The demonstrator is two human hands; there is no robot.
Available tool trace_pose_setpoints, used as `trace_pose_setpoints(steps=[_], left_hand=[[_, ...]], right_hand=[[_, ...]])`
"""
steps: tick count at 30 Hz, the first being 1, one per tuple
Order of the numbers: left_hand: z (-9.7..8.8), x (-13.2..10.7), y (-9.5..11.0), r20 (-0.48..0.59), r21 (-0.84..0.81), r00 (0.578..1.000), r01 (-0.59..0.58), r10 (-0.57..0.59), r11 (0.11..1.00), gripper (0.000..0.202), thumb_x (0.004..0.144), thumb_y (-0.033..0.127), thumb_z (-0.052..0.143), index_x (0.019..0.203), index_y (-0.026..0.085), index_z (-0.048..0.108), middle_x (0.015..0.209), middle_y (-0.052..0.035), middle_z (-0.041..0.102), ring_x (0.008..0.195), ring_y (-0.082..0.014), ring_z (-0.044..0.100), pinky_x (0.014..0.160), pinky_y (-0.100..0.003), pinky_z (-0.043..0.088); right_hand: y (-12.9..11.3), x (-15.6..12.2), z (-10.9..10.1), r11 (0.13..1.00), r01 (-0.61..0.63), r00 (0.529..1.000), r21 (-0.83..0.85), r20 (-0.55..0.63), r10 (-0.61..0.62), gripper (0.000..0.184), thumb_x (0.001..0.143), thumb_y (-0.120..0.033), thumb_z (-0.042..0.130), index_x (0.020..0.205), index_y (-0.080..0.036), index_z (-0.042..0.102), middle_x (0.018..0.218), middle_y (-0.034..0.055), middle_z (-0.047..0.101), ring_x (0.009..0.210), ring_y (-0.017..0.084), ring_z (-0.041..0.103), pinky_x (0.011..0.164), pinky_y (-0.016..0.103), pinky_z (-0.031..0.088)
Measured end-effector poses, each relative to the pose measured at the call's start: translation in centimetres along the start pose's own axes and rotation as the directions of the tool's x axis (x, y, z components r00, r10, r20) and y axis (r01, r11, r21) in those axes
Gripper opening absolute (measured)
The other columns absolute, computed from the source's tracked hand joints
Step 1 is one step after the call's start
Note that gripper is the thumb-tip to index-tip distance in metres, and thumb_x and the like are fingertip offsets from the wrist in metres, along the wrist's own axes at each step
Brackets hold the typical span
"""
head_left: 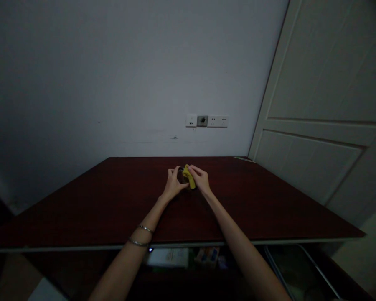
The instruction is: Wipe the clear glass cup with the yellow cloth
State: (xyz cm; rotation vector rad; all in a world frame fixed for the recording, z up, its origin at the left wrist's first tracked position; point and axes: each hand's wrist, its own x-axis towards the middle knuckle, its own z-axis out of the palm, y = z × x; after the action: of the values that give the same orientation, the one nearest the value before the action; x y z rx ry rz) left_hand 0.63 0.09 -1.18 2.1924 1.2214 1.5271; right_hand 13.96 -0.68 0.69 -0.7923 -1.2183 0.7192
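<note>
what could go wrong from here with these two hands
The dim object at the left hand might slip; poor light hides its shape. The right hand pinches the yellow piece close to the left one, so they could bump. The left-arm bracelets could scrape the table's front edge, which that arm crosses.

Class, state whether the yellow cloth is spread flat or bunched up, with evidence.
Bunched up: the yellow cloth shows as a narrow, bent strip in the right hand.

Arms (247, 255) reaching forward, converging; left hand (172, 184) curved, right fingers (196, 169) pinched.
</note>
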Motion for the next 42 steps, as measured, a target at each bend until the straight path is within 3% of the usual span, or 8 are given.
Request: trace_pose_setpoints(steps=[7,12,18,26,30,33,37,42], left_hand=[[-0.2,-0.1,-0.2,0.067,0.098,0.995,-0.079,0.072,0.992,0.076,0.055,0.024,0.071,0.123,0.02,0.037,0.104,-0.0068,0.032,0.096,-0.0208,0.048,0.088,-0.038,0.041],[-0.1,0.0,-0.2,0.104,0.186,0.99,-0.113,0.094,0.976,0.081,0.055,0.027,0.071,0.126,0.019,0.034,0.108,-0.0095,0.032,0.101,-0.0248,0.045,0.086,-0.04,0.043],[-0.1,0.0,0.4,0.141,0.24,0.983,-0.15,0.118,0.959,0.085,0.059,0.028,0.068,0.133,0.019,0.026,0.114,-0.0124,0.031,0.107,-0.0278,0.043,0.083,-0.04,0.045],[-0.3,0.1,1.2,0.042,0.036,0.977,-0.21,0.209,0.977,0.094,0.058,0.026,0.07,0.136,0.019,0.019,0.121,-0.0131,0.033,0.116,-0.0264,0.036,0.094,-0.041,0.036],[-0.1,0.7,0.7,-0.085,-0.342,0.996,-0.021,-0.009,0.94,0.076,0.062,0.031,0.067,0.129,0.017,0.035,0.115,-0.0126,0.044,0.101,-0.0203,0.049,0.083,-0.033,0.044],[-0.2,1.1,0.5,-0.046,-0.541,0.962,0.202,-0.268,0.817,0.053,0.066,0.036,0.062,0.113,0.012,0.053,0.094,-0.0092,0.057,0.077,-0.014,0.055,0.068,-0.026,0.047],[-0.5,1.3,0.9,0.025,-0.534,0.941,0.297,-0.337,0.791,0.038,0.062,0.041,0.065,0.085,0.011,0.067,0.079,-0.0066,0.065,0.069,-0.0141,0.057,0.061,-0.022,0.044],[-1.1,1.3,0.9,0.137,-0.548,0.914,0.391,-0.382,0.739,0.039,0.061,0.042,0.066,0.082,0.01,0.069,0.076,-0.0069,0.067,0.06,-0.0127,0.056,0.05,-0.02,0.041]], right_hand=[[0.1,-0.4,0.1,0.995,-0.099,0.994,-0.014,0.051,0.099,0.056,0.062,-0.041,0.065,0.111,-0.015,0.057,0.103,0.0089,0.064,0.086,0.02,0.061,0.077,0.033,0.05],[0.1,-0.5,0.2,0.988,-0.075,0.995,-0.133,0.048,0.082,0.051,0.062,-0.042,0.064,0.102,-0.011,0.061,0.093,0.0083,0.066,0.08,0.019,0.06,0.073,0.03,0.049],[0.4,-0.1,0.0,0.984,-0.091,0.995,-0.151,-0.042,0.085,0.058,0.058,-0.034,0.065,0.109,-0.007,0.056,0.1,0.011,0.063,0.088,0.021,0.058,0.078,0.031,0.046],[0.3,0.5,-0.3,0.988,-0.151,0.969,0.007,-0.198,0.15,0.059,0.057,-0.027,0.062,0.111,-0.006,0.055,0.091,0.0095,0.065,0.073,0.017,0.06,0.067,0.028,0.05],[0.2,0.7,-1.0,0.983,-0.159,0.955,0.09,-0.239,0.176,0.057,0.058,-0.027,0.061,0.111,-0.007,0.055,0.093,0.0092,0.065,0.075,0.016,0.061,0.068,0.026,0.05],[0.0,0.7,-1.1,0.98,-0.157,0.965,0.123,-0.192,0.179,0.056,0.059,-0.026,0.061,0.112,-0.008,0.054,0.094,0.0097,0.066,0.075,0.017,0.062,0.069,0.028,0.051],[-0.4,0.4,-0.8,0.983,-0.13,0.989,0.13,-0.05,0.137,0.057,0.059,-0.024,0.062,0.114,-0.011,0.052,0.1,0.0113,0.065,0.084,0.019,0.063,0.076,0.031,0.051],[-0.7,0.1,-0.8,0.99,-0.11,0.993,0.09,0.043,0.106,0.058,0.059,-0.025,0.063,0.114,-0.011,0.052,0.104,0.0125,0.064,0.089,0.021,0.062,0.079,0.035,0.05]])
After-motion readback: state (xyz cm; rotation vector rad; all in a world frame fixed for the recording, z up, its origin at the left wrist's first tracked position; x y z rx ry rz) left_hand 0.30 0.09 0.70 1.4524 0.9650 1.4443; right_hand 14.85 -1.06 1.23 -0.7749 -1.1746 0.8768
